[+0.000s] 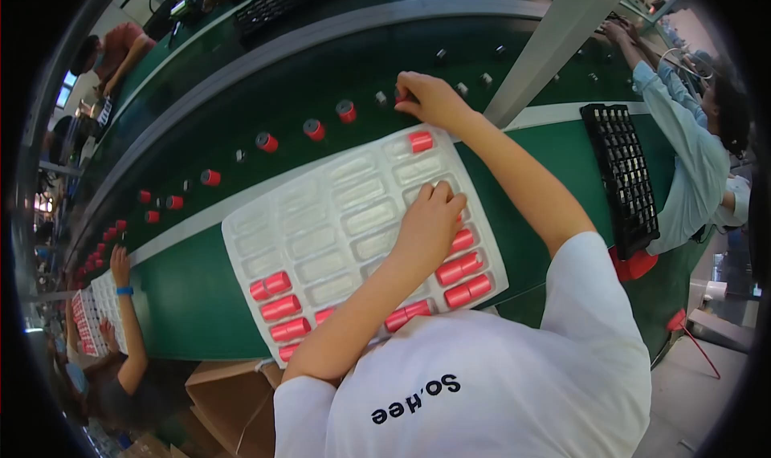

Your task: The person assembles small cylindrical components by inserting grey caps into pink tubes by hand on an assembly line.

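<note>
A white plastic tray (297, 217) with oblong pockets lies at a slant in front of me. Small red cylinders fill several pockets on its near side, among them one pair (468, 291) at the near right corner. My left hand (430, 221) is over the right part of the tray, fingers curled down into a pocket; a bit of red shows at the fingertips, mostly hidden by the hand. Beyond the tray's far edge, my right hand (430, 98) pinches a red cylinder over the green conveyor belt (305, 97). One red cylinder (420, 142) sits in the far right pocket.
More red cylinders (313, 129) and small metallic pieces (239, 155) stand along the belt. A grey post (554, 40) slants up at the right. Beyond it are a black tray (622, 169) and a co-worker in light blue (683, 153). Another person's arm (128, 321) reaches in at left, above cardboard boxes (233, 386).
</note>
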Motion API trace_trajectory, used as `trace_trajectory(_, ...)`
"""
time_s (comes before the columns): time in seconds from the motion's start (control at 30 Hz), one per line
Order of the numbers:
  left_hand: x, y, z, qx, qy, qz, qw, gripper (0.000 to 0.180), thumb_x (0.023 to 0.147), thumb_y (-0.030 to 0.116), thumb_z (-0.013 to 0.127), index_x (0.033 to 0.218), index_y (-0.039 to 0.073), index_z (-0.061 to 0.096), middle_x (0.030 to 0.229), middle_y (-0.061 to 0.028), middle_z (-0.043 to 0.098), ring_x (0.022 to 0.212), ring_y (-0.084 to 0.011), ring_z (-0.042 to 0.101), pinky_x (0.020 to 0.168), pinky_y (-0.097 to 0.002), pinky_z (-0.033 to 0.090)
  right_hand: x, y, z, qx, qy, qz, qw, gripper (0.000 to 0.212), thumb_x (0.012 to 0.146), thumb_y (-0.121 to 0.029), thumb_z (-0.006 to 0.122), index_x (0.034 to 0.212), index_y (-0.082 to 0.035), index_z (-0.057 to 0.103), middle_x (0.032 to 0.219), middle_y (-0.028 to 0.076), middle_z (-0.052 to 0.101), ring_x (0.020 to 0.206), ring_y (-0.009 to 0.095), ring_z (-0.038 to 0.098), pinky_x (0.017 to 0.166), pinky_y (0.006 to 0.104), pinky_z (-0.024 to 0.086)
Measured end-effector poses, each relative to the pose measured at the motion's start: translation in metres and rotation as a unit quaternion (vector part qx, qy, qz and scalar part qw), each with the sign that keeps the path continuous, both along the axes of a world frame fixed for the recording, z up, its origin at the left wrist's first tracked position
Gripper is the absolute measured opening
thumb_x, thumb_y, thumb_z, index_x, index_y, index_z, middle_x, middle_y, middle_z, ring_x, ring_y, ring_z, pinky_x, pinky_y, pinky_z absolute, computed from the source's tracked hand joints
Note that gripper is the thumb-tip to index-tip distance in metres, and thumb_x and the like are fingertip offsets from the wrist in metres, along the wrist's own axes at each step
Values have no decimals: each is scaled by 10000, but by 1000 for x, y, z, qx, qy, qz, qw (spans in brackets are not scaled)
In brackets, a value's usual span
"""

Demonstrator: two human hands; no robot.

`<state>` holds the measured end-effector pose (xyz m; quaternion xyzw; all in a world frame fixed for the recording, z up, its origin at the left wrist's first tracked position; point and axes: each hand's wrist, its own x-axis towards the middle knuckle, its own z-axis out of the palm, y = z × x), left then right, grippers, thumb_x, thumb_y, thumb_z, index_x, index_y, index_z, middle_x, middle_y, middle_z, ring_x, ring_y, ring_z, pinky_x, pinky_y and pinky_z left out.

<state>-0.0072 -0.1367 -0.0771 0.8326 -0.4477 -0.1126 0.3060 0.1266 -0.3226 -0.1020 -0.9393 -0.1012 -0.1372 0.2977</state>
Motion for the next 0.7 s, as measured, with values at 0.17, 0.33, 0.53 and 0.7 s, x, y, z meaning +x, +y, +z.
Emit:
trace_trajectory(0.17,7,15,2,-44,23,2,999,228,730,14,684,921,62,569,924,-147,525,888,-350,528,794,-405,463,7,5,3,-157,30,-183,970,236,819,-214,668,983,-70,577,1013,168,593,954,340,598,774,418,517)
trace_trajectory(0.33,17,37,20,-154,279,79,945,205,841,31,644,1028,54,564,848,-65,568,823,-197,586,735,-306,476,19,4,-9,-123,106,-163,973,278,812,-198,671,1029,-47,588,1019,194,596,915,341,624,771,422,519)
trace_trajectory(0.53,29,61,53,-400,576,175,691,323,976,228,540,1262,83,500,1003,-2,575,935,-110,550,854,-254,446,-39,3,49,276,153,46,948,196,842,-107,657,1015,-22,624,889,91,649,867,171,632,779,287,505)
trace_trajectory(0.7,34,72,29,-499,657,180,536,343,964,313,553,1204,70,525,1038,-40,592,920,-130,563,829,-273,482,-91,43,91,465,162,91,866,161,835,-119,695,931,-46,589,951,75,648,902,124,614,801,269,502)
